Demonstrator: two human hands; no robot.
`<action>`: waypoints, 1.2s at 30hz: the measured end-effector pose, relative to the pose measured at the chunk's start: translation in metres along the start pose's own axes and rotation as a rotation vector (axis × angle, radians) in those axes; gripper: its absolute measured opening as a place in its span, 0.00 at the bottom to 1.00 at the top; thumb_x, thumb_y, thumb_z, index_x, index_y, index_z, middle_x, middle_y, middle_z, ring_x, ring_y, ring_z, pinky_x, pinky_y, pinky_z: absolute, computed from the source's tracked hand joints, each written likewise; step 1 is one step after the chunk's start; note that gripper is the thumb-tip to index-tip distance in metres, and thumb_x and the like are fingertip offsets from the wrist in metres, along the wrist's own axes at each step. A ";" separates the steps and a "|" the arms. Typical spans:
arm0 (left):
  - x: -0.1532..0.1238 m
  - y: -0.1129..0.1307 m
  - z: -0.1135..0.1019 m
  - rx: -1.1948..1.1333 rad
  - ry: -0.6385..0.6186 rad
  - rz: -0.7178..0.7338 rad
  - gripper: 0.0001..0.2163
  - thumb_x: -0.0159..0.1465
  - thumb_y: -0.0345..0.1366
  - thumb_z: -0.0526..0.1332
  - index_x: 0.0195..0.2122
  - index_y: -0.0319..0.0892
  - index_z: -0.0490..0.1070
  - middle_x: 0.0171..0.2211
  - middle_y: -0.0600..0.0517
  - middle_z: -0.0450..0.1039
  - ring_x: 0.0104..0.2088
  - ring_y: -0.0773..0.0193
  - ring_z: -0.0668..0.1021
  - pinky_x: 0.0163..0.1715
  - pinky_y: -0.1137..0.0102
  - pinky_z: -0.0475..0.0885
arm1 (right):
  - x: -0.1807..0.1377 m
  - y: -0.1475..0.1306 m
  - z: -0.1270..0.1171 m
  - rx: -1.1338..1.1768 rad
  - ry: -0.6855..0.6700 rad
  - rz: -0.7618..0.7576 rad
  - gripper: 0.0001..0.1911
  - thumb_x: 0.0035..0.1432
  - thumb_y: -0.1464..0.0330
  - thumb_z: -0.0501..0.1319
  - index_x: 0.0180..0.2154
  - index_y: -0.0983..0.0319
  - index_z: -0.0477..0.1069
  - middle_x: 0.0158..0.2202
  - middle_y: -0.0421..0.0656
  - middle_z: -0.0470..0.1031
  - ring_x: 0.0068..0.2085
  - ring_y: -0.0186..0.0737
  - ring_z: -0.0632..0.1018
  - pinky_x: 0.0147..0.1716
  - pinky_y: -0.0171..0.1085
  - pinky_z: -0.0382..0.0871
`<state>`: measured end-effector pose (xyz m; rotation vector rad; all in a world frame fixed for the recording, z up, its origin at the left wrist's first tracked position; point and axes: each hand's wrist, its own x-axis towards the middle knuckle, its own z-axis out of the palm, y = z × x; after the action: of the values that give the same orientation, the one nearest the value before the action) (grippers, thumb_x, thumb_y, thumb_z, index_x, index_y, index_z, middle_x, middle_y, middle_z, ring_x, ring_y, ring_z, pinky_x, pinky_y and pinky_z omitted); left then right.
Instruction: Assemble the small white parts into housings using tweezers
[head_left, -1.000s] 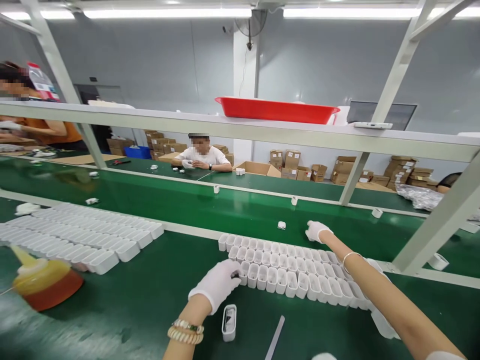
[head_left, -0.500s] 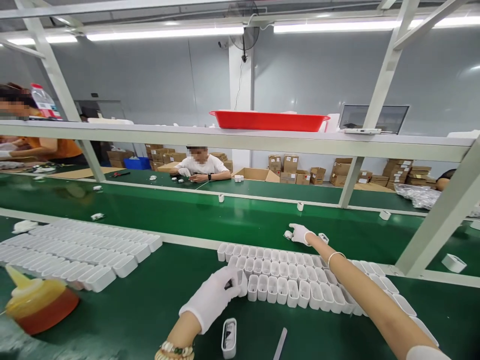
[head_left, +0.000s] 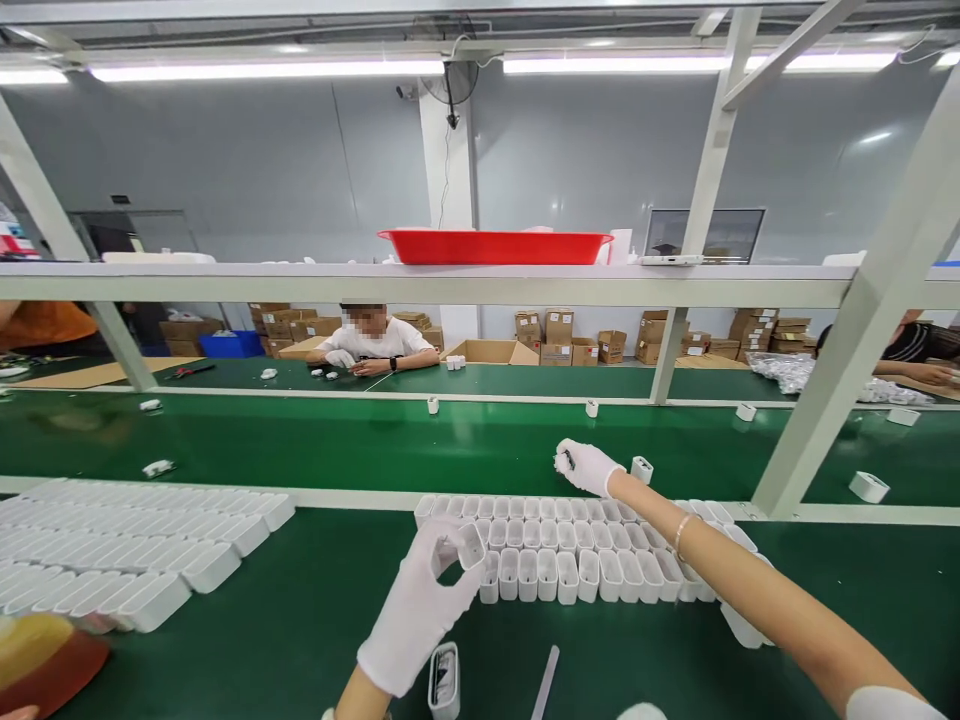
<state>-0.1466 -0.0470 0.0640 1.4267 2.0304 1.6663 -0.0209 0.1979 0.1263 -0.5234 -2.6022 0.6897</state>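
My gloved left hand (head_left: 420, 605) pinches a white oval plastic housing (head_left: 471, 547) by its wall, at the left end of several rows of similar open housings (head_left: 568, 578). My right arm stretches over those rows to the green belt. There the gloved right hand (head_left: 591, 468) has its fingers curled round a small white part (head_left: 561, 462), mostly hidden by the glove. Just right of that hand stands a small white housing (head_left: 642, 469). A housing with parts inside (head_left: 444, 680) lies below my left hand, near a thin white stick (head_left: 546, 682).
More white housings (head_left: 202, 568) stand in rows at left, behind a yellow and red-brown bottle (head_left: 52, 660). A shelf (head_left: 300, 285) with a red tray (head_left: 495, 248) crosses ahead. A slanted post (head_left: 840, 330) rises at right. A co-worker (head_left: 382, 345) sits across the belt.
My right hand's fingers have closed round the small white part on the belt. My left hand has lifted its housing slightly. The view has turned to the right.
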 end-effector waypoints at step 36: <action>-0.030 0.020 0.034 0.212 -0.016 0.343 0.21 0.58 0.26 0.60 0.51 0.55 0.67 0.45 0.56 0.76 0.46 0.65 0.78 0.50 0.66 0.75 | -0.122 -0.076 -0.006 0.303 -0.223 -0.137 0.06 0.59 0.76 0.56 0.31 0.59 0.65 0.29 0.33 0.65 0.29 0.27 0.64 0.33 0.27 0.62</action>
<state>-0.0979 -0.0476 0.0555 1.9475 2.0990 1.5816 0.0663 0.0846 0.1377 -0.1818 -2.6320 1.1248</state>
